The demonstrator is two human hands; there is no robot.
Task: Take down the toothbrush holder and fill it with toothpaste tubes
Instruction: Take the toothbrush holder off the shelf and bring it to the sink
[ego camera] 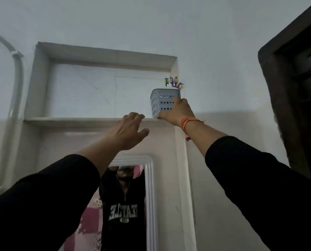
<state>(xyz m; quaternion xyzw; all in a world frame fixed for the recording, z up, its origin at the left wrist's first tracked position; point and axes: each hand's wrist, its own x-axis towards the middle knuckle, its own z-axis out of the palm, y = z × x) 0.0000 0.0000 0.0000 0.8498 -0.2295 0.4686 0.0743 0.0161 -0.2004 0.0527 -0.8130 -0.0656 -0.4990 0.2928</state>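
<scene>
A grey perforated toothbrush holder [161,102] stands at the right end of a high wall niche, on its ledge [75,120]. Purple and yellow toothbrush heads [173,82] stick out of its top. My right hand [177,113] is wrapped around the holder's lower right side, an orange thread band on the wrist. Just left of it, my left hand [128,130] is raised in front of the ledge edge with fingers apart, holding nothing. No toothpaste tubes are in view.
A white-framed mirror [131,205] hangs below the niche and reflects a person in a dark top. A grey pipe [17,84] runs down the wall at the left. A dark door frame [285,105] stands at the right.
</scene>
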